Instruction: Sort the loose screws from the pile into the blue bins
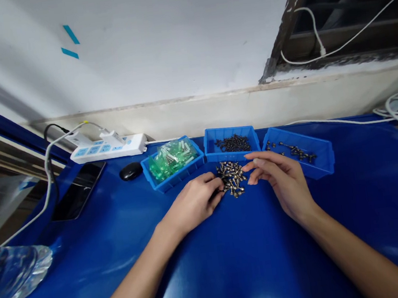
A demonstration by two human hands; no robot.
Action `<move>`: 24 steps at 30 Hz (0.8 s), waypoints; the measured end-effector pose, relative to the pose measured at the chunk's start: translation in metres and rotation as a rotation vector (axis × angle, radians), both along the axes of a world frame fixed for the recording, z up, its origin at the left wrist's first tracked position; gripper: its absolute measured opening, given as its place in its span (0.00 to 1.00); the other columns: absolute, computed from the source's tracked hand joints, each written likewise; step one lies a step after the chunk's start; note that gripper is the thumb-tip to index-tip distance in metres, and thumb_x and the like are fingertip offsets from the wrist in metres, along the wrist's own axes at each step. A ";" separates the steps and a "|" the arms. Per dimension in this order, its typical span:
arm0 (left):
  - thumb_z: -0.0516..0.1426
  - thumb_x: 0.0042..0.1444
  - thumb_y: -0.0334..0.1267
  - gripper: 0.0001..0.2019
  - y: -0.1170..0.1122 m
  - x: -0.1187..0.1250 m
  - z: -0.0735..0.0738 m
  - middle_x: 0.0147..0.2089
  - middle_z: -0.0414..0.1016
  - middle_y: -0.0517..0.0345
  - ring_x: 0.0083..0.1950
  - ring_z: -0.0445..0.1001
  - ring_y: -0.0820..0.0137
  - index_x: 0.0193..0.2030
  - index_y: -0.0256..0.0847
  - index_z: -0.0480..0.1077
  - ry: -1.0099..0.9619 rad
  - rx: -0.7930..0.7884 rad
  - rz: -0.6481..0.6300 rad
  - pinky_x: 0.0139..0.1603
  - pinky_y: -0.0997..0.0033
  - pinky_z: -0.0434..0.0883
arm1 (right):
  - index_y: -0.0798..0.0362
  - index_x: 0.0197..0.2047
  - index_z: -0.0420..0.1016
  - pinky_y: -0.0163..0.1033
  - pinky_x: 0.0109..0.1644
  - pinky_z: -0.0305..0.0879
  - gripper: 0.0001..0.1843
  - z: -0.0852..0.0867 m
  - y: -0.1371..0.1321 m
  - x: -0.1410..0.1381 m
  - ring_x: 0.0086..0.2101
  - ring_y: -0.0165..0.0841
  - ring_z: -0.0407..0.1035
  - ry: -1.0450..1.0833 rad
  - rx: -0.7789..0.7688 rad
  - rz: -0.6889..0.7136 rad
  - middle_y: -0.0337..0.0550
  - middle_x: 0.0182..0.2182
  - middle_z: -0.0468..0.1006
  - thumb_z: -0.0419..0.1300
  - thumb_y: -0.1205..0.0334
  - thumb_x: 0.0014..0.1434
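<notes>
Tabletop [234, 260] — screws [232, 178] between fingers [215, 185]

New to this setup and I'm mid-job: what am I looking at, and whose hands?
No machine here: these are a person's two bare hands, filmed by one camera on their head, looking down. On the blue table lies a pile of small screws. The left hand touches its left edge, fingers curled; whether it grips one is hidden. The right hand hovers open at its right. Behind stand three blue bins: green plastic parts, dark screws, a few screws.
</notes>
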State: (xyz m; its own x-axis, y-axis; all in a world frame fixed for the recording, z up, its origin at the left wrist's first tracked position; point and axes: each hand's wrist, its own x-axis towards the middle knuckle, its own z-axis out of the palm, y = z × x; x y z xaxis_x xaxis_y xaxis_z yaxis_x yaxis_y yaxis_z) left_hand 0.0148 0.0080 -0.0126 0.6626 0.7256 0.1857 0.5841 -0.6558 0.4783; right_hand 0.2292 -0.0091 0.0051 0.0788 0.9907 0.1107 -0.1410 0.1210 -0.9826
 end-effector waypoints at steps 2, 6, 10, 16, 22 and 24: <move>0.58 0.65 0.26 0.04 0.001 -0.001 -0.001 0.39 0.75 0.55 0.37 0.76 0.67 0.42 0.37 0.73 -0.030 -0.008 0.009 0.37 0.71 0.70 | 0.49 0.38 0.86 0.35 0.29 0.71 0.08 0.000 0.000 0.000 0.23 0.29 0.77 -0.003 -0.002 0.002 0.41 0.30 0.86 0.67 0.57 0.57; 0.60 0.63 0.26 0.04 0.001 -0.002 0.003 0.34 0.73 0.60 0.32 0.73 0.72 0.39 0.38 0.71 -0.179 -0.093 0.029 0.34 0.75 0.67 | 0.50 0.38 0.85 0.35 0.29 0.71 0.08 -0.002 0.001 0.000 0.23 0.30 0.77 -0.038 -0.001 0.006 0.41 0.29 0.86 0.66 0.56 0.57; 0.63 0.63 0.31 0.06 -0.001 0.001 0.007 0.33 0.75 0.62 0.33 0.73 0.74 0.37 0.39 0.69 -0.463 -0.246 0.098 0.36 0.76 0.69 | 0.50 0.38 0.85 0.37 0.32 0.74 0.09 -0.006 0.000 -0.001 0.26 0.33 0.79 -0.264 -0.006 0.036 0.41 0.28 0.85 0.67 0.58 0.55; 0.67 0.58 0.35 0.13 -0.004 0.008 0.009 0.34 0.78 0.61 0.35 0.77 0.73 0.36 0.40 0.65 -0.751 -0.456 0.142 0.40 0.75 0.74 | 0.52 0.38 0.86 0.42 0.41 0.77 0.09 -0.004 -0.002 -0.005 0.33 0.38 0.82 -0.289 -0.123 0.328 0.44 0.31 0.87 0.69 0.58 0.53; 0.67 0.58 0.34 0.13 -0.007 0.010 0.012 0.35 0.80 0.59 0.36 0.80 0.72 0.37 0.40 0.65 -0.808 -0.547 0.133 0.40 0.75 0.75 | 0.52 0.36 0.87 0.39 0.37 0.76 0.09 -0.003 0.000 -0.005 0.29 0.34 0.80 -0.091 -0.263 0.413 0.42 0.27 0.85 0.74 0.59 0.50; 0.66 0.60 0.36 0.11 -0.007 0.009 0.012 0.35 0.80 0.59 0.35 0.80 0.72 0.37 0.39 0.66 -0.757 -0.489 0.132 0.39 0.75 0.75 | 0.52 0.35 0.87 0.39 0.37 0.76 0.10 -0.004 0.000 -0.005 0.29 0.34 0.80 -0.034 -0.289 0.392 0.43 0.27 0.85 0.75 0.59 0.48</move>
